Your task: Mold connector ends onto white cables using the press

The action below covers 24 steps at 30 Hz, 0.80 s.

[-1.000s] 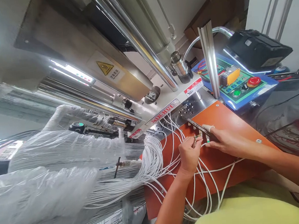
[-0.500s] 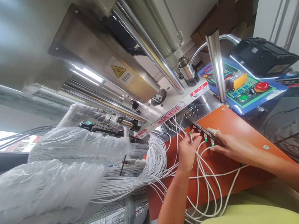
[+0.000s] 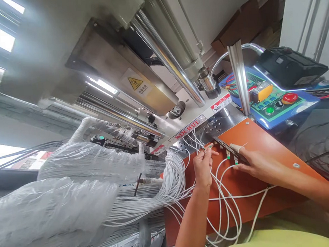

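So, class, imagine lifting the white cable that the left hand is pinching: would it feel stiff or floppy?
Probably floppy yet a little springy: the white cable lies in loose, rounded loops across the orange board. It is likely light, since the left hand pinches it with just its fingertips. Its smooth coating might slip slightly.

From here I count two hands [image 3: 203,170], one red stop button [image 3: 289,98], one green button [image 3: 269,110], and perhaps two green-tipped connectors [image 3: 228,155].

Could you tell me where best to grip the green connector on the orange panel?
Probably grip the green connector by its body, from below: the white cable leaves freely there, while the dark bar and right hand crowd its top.
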Each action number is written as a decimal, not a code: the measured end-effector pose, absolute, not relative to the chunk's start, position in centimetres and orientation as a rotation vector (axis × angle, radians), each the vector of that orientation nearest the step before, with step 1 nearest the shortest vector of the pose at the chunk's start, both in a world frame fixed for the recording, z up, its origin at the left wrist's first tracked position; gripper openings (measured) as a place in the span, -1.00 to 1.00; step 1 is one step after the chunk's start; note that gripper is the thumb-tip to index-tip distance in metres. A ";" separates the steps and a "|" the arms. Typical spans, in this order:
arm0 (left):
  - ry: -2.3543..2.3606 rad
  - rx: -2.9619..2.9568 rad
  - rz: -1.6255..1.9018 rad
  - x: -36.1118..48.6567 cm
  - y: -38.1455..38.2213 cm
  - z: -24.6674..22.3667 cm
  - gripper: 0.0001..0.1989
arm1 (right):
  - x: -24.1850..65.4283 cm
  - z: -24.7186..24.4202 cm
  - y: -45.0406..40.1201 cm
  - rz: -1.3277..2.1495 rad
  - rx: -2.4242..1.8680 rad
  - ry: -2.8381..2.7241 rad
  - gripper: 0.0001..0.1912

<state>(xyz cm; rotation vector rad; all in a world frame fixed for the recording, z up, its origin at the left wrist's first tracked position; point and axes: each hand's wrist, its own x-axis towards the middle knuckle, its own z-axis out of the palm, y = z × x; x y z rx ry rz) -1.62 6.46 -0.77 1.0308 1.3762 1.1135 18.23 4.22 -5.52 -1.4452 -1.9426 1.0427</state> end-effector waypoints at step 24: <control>1.385 1.021 0.953 -1.3 6.3 -2.4 -0.70 | 18.4 -5.1 4.2 1.073 -1.447 -1.936 -0.33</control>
